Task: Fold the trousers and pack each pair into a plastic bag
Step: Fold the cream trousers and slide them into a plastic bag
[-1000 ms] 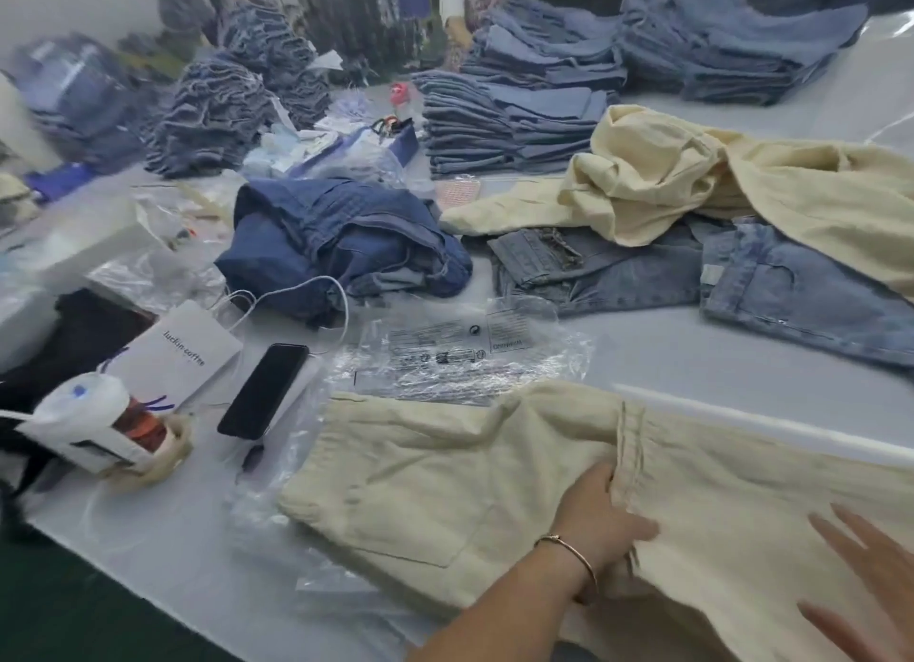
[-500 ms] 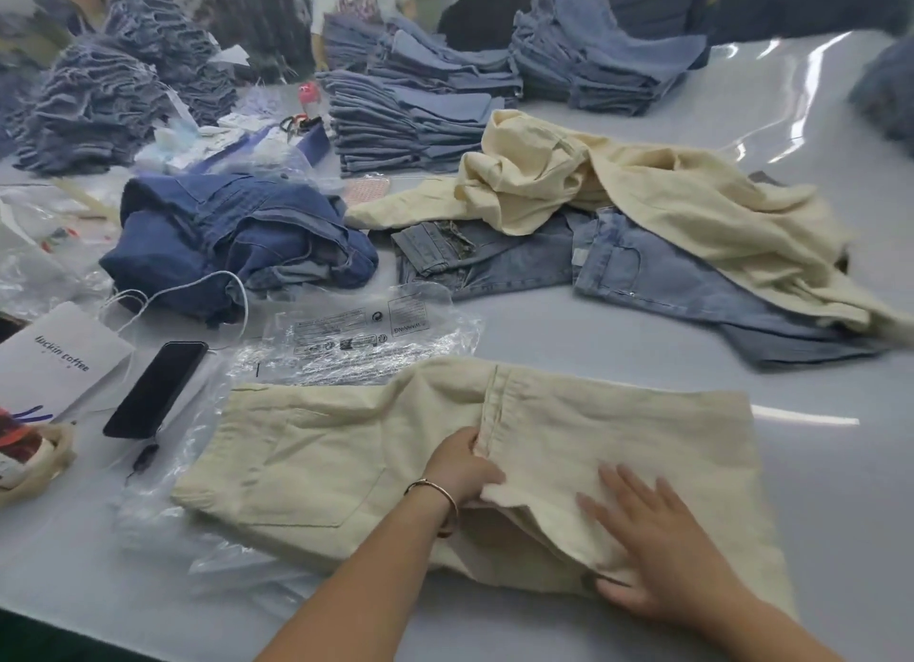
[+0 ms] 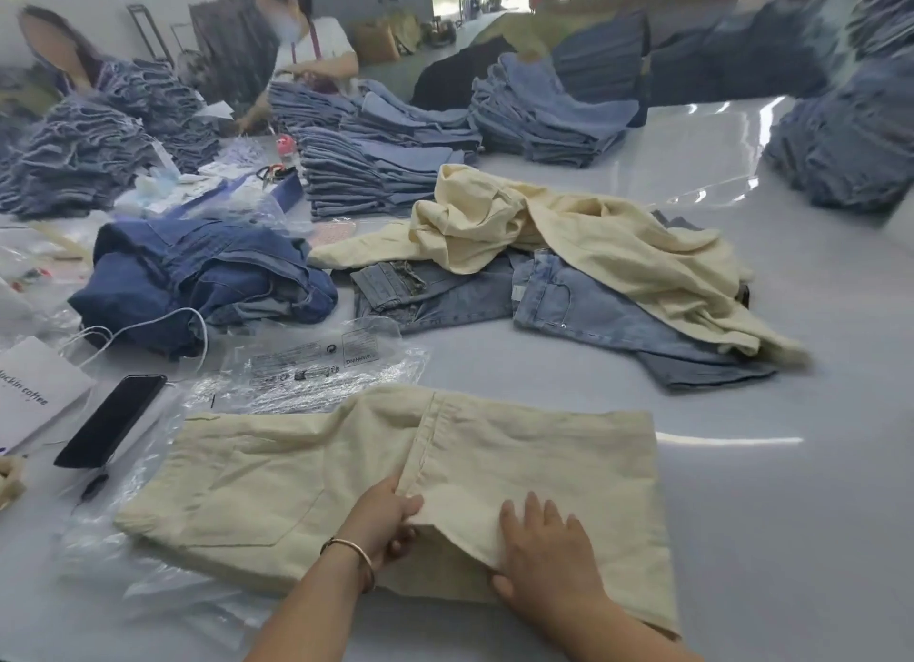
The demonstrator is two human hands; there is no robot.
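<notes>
Cream trousers (image 3: 277,483) lie partly folded on the white table near me, their left part resting on a stack of clear plastic bags (image 3: 316,369). My left hand (image 3: 386,523) pinches the hem edge of the folded-over leg near its front. My right hand (image 3: 544,557) presses flat on the folded leg, fingers spread. Loose unfolded trousers wait behind: a second cream pair (image 3: 583,236), light blue jeans (image 3: 583,310) and dark blue jeans (image 3: 198,275).
A black phone (image 3: 111,419) and a white paper bag (image 3: 34,389) lie at the left. Stacks of folded jeans (image 3: 376,177) line the back, where two people work. The shiny white table (image 3: 791,463) stretches to the right.
The view has tilted up and right. My right hand slid down onto the folded leg and flattened it, while my left hand kept holding the hem edge.
</notes>
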